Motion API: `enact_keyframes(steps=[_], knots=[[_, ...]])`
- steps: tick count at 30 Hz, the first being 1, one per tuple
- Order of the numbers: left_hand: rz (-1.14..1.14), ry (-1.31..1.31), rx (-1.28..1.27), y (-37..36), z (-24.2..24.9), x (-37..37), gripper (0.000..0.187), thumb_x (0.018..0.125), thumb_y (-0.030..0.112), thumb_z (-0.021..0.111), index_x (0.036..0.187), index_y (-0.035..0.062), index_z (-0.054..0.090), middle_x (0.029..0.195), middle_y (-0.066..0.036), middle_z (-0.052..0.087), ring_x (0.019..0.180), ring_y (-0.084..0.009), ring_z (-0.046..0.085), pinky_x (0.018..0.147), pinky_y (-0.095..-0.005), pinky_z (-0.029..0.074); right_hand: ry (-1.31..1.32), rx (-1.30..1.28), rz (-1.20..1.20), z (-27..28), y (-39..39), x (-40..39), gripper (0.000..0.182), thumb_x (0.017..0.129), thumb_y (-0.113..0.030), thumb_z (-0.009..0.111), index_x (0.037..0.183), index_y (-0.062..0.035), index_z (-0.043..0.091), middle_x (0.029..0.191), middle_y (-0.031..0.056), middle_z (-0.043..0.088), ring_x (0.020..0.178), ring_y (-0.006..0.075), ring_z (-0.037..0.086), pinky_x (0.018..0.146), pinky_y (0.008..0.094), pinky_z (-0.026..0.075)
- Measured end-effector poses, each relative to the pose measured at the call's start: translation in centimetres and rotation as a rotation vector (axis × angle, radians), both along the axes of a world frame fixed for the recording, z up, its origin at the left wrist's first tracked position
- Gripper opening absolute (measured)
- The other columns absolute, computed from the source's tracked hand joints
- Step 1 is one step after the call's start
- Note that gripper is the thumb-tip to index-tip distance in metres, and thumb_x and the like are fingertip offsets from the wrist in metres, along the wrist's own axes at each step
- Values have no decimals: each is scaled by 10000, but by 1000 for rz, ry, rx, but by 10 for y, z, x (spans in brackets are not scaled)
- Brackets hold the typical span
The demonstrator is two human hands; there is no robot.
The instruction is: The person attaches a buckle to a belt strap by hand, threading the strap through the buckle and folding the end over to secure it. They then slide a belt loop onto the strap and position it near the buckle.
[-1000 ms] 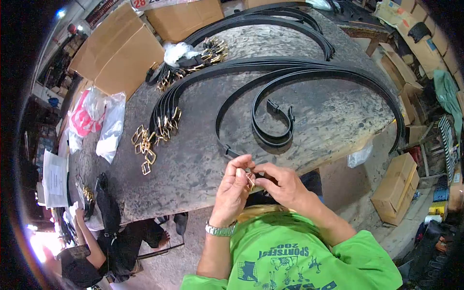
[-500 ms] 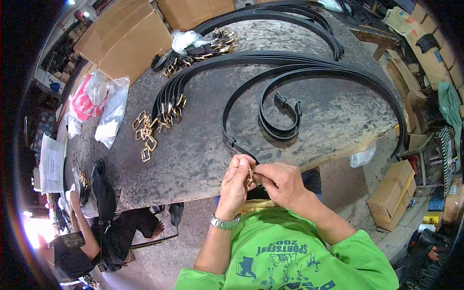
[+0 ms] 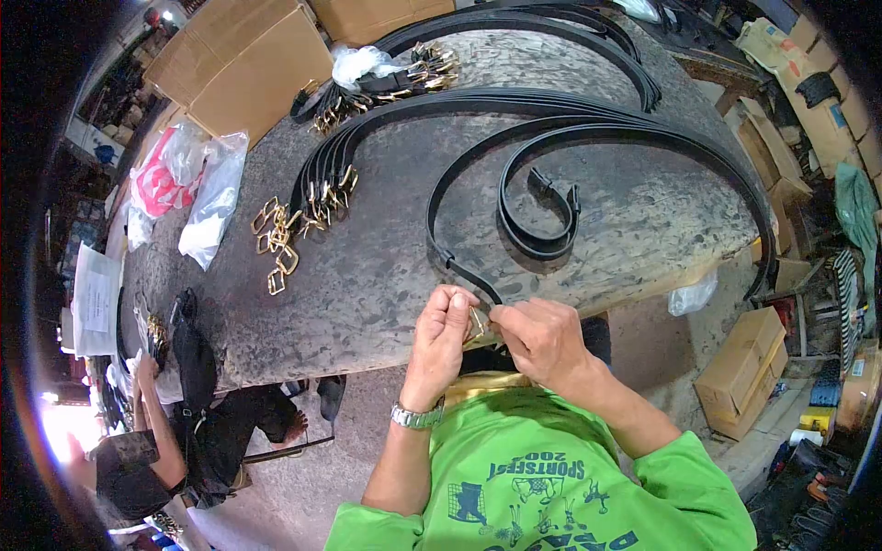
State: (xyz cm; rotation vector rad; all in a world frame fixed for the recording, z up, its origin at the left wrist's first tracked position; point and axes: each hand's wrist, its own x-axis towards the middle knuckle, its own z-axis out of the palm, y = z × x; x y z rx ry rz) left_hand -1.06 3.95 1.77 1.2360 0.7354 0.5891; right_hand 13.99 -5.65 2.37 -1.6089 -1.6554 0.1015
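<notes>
Between both hands, at the desk (image 3: pixel 367 294) edge, sits a gold buckle (image 3: pixel 477 323); left hand (image 3: pixel 439 344) and right hand (image 3: pixel 542 340) pinch it together, with a black strap (image 3: pixel 459 266) end just beyond the fingers

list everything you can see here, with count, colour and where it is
buckle: one, gold, pinched between both hands
black strap: one, its end at the hands, curving across the table
strap bundle: many, black with gold buckles, table left
loose buckles: several, gold, beside the bundle
coiled strap: one, black, table centre
plastic bags: a few, clear and pink, table's left end
cardboard boxes: several, brown, top left and right floor
seated person: one, dark clothes, lower left
left hand: wristwatch
right hand: green sleeve
</notes>
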Motion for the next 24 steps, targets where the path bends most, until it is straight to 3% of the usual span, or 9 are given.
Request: enact_keyframes(steps=[4,7,11,13,14,16,24], knots=[[-24,146,284,-4,6,-1,262,1062,272,480,1036,31,580,804,1,536,749,-107,510,685,-268,442,-60,-12,-19,-3,0,2,149,744,-23,643,873,-85,600,666,78,559,641,294,598,569,426,474],[-38,199,401,-6,13,0,261,1058,285,491,1047,47,597,766,37,504,695,-60,452,632,-235,405,-88,-33,-13,-2,-1,4,144,742,-28,631,867,-90,599,669,75,558,647,292,599,574,426,474],[-62,260,433,-5,20,0,243,1054,249,493,1029,33,602,771,15,537,713,-84,494,653,-262,438,-100,-40,-8,-4,-2,5,128,749,-37,618,861,-95,597,671,73,558,647,292,597,572,429,473],[-109,354,455,-5,26,0,230,1030,218,512,1014,8,604,876,-142,654,817,-240,645,738,-355,498,-115,-53,-11,-3,-2,5,120,751,-40,610,856,-96,595,671,73,557,647,293,595,576,430,474],[-108,354,454,-6,25,0,230,1030,218,512,1014,8,604,876,-142,654,817,-240,645,738,-355,498,-115,-53,-10,-4,-2,4,120,751,-40,610,856,-96,595,671,73,557,647,293,595,576,430,474],[-96,343,430,-8,24,0,201,1038,187,508,1004,15,605,782,-42,597,728,-124,553,674,-297,472,-127,-56,-15,-4,-2,4,121,743,-34,607,846,-95,591,671,74,555,648,294,594,581,431,475],[-88,418,523,-13,28,-1,165,1009,144,536,1002,-1,615,781,-88,639,702,-159,600,662,-316,497,-174,-85,-1,-4,-4,2,117,722,-45,614,823,-94,580,679,73,556,659,288,597,588,427,478]])
